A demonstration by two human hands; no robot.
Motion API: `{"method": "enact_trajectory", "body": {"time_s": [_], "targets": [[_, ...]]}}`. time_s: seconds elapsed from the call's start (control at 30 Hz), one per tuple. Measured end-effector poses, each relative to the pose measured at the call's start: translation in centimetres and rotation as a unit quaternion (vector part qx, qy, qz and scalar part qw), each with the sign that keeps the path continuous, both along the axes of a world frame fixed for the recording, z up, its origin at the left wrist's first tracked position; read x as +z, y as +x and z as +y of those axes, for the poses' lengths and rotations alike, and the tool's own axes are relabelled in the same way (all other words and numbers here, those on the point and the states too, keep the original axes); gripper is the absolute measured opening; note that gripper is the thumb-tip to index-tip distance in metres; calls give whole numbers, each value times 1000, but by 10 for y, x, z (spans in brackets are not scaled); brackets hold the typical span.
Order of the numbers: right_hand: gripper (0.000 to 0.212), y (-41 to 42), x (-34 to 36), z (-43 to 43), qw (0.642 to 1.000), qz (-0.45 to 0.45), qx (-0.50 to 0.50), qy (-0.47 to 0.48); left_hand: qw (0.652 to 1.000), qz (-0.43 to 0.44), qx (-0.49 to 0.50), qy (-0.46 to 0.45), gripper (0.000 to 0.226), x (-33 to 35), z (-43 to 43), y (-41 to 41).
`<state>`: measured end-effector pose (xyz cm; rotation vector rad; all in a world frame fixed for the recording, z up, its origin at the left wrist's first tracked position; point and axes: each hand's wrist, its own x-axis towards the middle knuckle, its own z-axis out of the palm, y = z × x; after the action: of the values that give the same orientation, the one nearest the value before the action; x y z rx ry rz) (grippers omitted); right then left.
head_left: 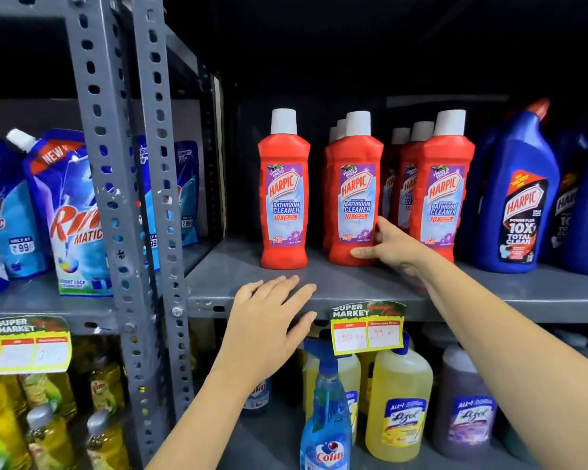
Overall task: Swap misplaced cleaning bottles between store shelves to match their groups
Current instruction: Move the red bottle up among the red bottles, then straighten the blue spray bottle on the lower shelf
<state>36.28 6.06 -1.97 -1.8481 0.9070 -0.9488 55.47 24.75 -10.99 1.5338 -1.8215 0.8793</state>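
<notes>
Red Harpic bathroom cleaner bottles with white caps stand on the grey metal shelf (323, 288). One stands alone at the left (284, 188); a row starts with the middle bottle (355, 184), and another row (443, 191) is to its right. My right hand (392, 247) wraps the lower right side of the middle bottle, thumb across its base. My left hand (269, 320) lies flat and open on the shelf's front edge, holding nothing, just below the lone bottle. Blue Harpic toilet cleaner bottles (520, 198) stand at the far right of the same shelf.
Two perforated grey uprights (143, 198) split the racks. Rin Matic pouches (72, 215) fill the left rack, with yellow dish liquid bottles (41, 418) below them. Under the Harpic shelf stand a blue Colin spray (326, 418), yellow Lizol (401, 401) and purple Lizol (469, 412). A price tag (367, 329) hangs on the shelf edge.
</notes>
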Motion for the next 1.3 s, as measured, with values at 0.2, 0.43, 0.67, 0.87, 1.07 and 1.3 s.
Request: {"method": "enact_trajectory", "body": {"time_s": [0.2, 0.43, 0.67, 0.87, 1.07, 1.3], "targets": [[76, -4, 1, -7, 999, 15, 48, 11, 1000, 1, 1, 2, 40, 0, 0, 0], [75, -4, -4, -6, 998, -1, 63, -2, 1000, -7, -1, -2, 40, 0, 0, 0], [75, -3, -6, -7, 997, -39, 58, 11, 1000, -23, 8, -1, 41, -1, 1, 0], [85, -7, -2, 20, 989, -82, -77, -96, 1000, -9, -3, -17, 47, -10, 5, -5], [10, -25, -39, 122, 786, -378, -248, -423, 998, 41, 15, -34, 55, -78, 21, 0], [9, 3, -197, 162, 933, -230, -145, -238, 967, 33, 94, 233, 57, -215, 31, 25]]}}
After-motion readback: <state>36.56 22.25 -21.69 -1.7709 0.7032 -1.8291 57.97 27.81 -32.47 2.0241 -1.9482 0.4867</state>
